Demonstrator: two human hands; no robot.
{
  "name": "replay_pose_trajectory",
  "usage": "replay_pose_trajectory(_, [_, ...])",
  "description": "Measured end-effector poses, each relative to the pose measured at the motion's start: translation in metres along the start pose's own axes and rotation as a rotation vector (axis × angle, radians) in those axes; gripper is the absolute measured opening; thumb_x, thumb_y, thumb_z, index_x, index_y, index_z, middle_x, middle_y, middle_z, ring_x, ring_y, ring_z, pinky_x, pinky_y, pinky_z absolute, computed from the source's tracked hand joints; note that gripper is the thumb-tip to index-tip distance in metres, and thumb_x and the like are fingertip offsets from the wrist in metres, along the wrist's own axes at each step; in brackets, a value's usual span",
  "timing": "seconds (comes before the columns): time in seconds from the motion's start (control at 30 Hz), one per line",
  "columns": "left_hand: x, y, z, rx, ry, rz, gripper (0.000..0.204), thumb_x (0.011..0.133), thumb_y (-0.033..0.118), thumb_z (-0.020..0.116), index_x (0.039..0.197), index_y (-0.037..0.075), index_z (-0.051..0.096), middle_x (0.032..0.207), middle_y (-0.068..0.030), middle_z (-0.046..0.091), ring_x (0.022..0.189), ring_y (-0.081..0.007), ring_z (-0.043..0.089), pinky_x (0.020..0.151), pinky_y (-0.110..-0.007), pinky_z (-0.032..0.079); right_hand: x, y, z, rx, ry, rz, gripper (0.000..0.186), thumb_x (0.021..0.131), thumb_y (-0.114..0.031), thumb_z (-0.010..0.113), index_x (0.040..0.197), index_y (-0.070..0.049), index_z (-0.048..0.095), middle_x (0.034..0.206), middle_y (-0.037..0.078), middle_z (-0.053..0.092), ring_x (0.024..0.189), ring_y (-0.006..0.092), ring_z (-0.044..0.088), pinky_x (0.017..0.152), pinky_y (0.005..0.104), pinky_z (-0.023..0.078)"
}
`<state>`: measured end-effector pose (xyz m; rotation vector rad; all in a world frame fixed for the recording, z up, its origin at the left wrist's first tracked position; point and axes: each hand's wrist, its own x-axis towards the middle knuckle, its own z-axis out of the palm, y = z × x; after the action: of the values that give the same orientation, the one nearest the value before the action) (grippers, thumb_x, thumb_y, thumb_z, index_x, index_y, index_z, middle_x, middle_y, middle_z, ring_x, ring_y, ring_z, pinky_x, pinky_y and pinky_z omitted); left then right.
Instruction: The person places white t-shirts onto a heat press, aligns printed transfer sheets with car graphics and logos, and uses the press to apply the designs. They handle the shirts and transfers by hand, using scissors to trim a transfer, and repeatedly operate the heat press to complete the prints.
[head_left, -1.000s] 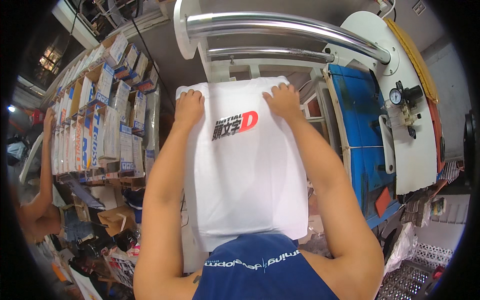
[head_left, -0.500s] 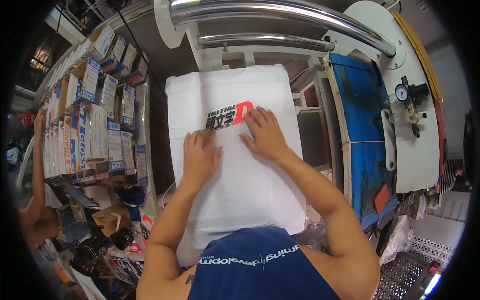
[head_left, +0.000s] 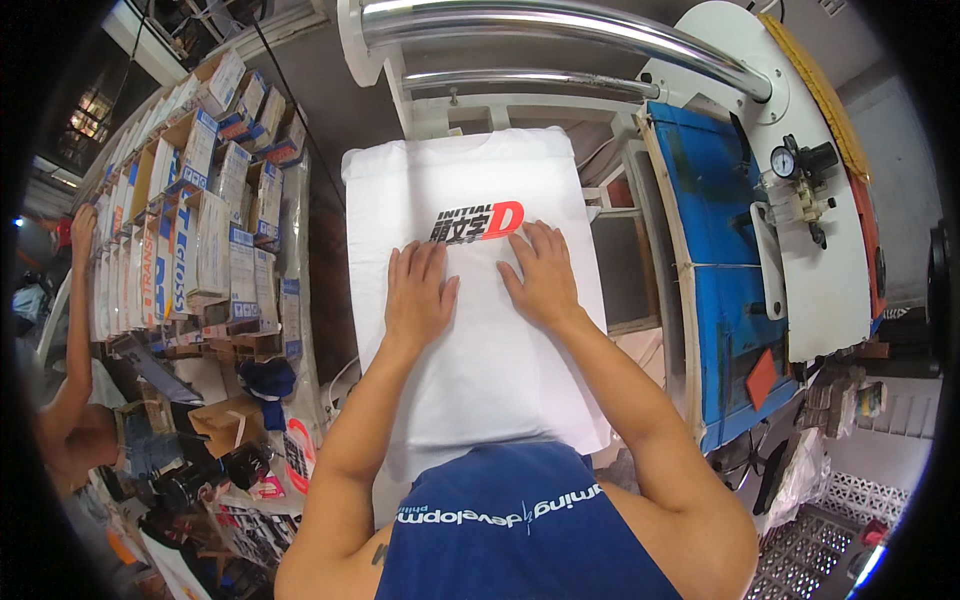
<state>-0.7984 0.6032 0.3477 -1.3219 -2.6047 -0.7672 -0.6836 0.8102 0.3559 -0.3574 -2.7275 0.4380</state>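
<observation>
A white T-shirt [head_left: 480,360] is spread over a flat board in front of me, its collar end away from me. On its upper part sits a black and red graphic [head_left: 478,222], slightly slanted, up at the right. My left hand [head_left: 419,292] rests open on the cloth, fingertips at the graphic's lower left edge. Over by the red part's lower right side, my right hand [head_left: 541,272] lies open too, fingers spread. Neither hand grips anything. From this view I cannot tell whether the graphic is a loose sheet or bonded to the cloth.
Chrome rollers [head_left: 560,32] span a white machine frame beyond the shirt. To the right stand a blue panel [head_left: 735,340] and a pressure gauge [head_left: 784,161]. Shelved boxes [head_left: 205,240] fill the left side, where another person's arm [head_left: 80,310] reaches up.
Both hands have shifted slightly down the graphic, uncovering more of it. The graphic looks more level and its red part shows more fully. The whole view has also shifted a little.
</observation>
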Motion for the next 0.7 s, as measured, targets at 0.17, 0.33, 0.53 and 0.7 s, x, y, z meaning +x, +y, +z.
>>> replay_pose_trajectory(0.17, [0.0012, -0.0016, 0.0003, 0.021, 0.052, 0.004, 0.057, 0.092, 0.024, 0.069, 0.141, -0.002, 0.055, 0.143, -0.0184, 0.052, 0.137, -0.0411, 0.044, 0.120, -0.060, 0.030, -0.0002, 0.0002, -0.0011, 0.048, 0.050, -0.014, 0.044, 0.093, -0.024, 0.071, 0.129, 0.001, 0.063, 0.138, 0.021, 0.056, 0.136, 0.0430, 0.045, 0.118, 0.0558, 0.034])
replay_pose_trajectory(0.33, [0.0012, 0.0019, 0.0006, 0.070, 0.075, -0.022, 0.057, 0.092, 0.026, 0.068, 0.140, -0.003, 0.056, 0.144, -0.0181, 0.052, 0.140, -0.0408, 0.041, 0.121, -0.062, 0.026, -0.0004, -0.0012, -0.0014, 0.047, 0.076, -0.018, 0.044, 0.092, -0.022, 0.071, 0.128, 0.001, 0.063, 0.136, 0.021, 0.057, 0.135, 0.0430, 0.046, 0.116, 0.0560, 0.036])
replay_pose_trajectory(0.53, [-0.0007, -0.0001, 0.0037, 0.082, 0.091, -0.042, 0.058, 0.092, 0.027, 0.068, 0.140, -0.003, 0.055, 0.145, -0.0175, 0.051, 0.140, -0.0412, 0.041, 0.121, -0.064, 0.024, -0.0004, -0.0014, -0.0003, 0.014, 0.085, -0.038, 0.045, 0.092, -0.022, 0.071, 0.129, 0.002, 0.063, 0.138, 0.021, 0.057, 0.135, 0.0424, 0.046, 0.117, 0.0539, 0.036])
replay_pose_trajectory(0.7, [-0.0001, 0.0001, 0.0028, 0.029, 0.125, -0.045, 0.055, 0.092, 0.027, 0.069, 0.137, -0.004, 0.058, 0.136, -0.0182, 0.054, 0.135, -0.0400, 0.045, 0.121, -0.064, 0.026, 0.0009, -0.0033, -0.0004, 0.029, 0.078, -0.002, 0.044, 0.091, -0.022, 0.072, 0.127, 0.002, 0.065, 0.139, 0.021, 0.057, 0.135, 0.0415, 0.047, 0.117, 0.0523, 0.036])
